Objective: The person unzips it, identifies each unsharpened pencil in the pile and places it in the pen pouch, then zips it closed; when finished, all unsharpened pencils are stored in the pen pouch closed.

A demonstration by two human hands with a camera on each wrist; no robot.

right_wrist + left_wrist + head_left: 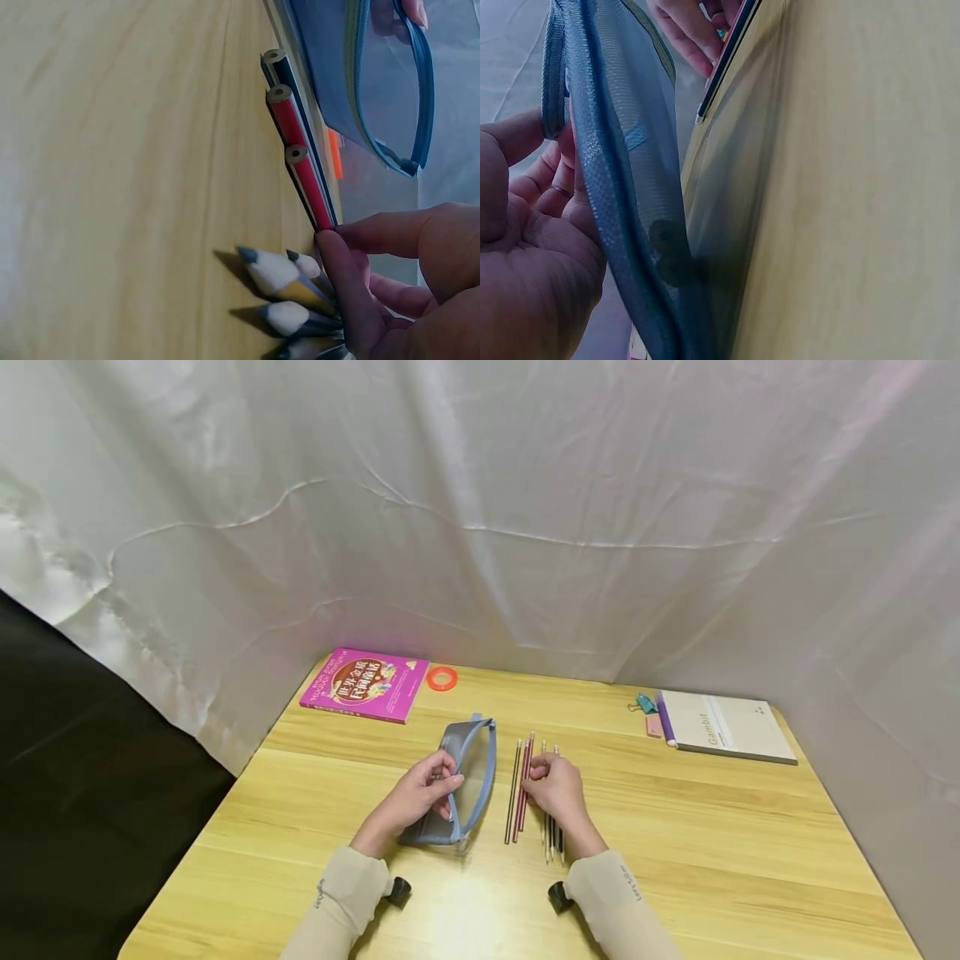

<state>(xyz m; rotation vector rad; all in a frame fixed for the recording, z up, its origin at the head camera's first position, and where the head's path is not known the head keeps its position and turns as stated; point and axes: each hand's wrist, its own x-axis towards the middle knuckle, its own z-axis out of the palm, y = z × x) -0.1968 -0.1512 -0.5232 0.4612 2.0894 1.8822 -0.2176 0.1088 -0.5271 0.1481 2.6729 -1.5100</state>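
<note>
Three pencils [519,789] lie lengthwise beside the right hand [557,791], fingertips pinching one; left hand [417,795] grips the pouch [467,777] rim.

My pencil case [457,781] is grey mesh with a blue zip edge. My pencils [520,789] are red and black with thin stripes. The table [712,852] is light yellow wood. The book [365,683] is bright pink. The tape ring [442,677] is orange. My sleeves are beige.

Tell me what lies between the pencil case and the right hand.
In the head view, red pencils lie between pencil case and right hand, whose fingers touch them.
</note>
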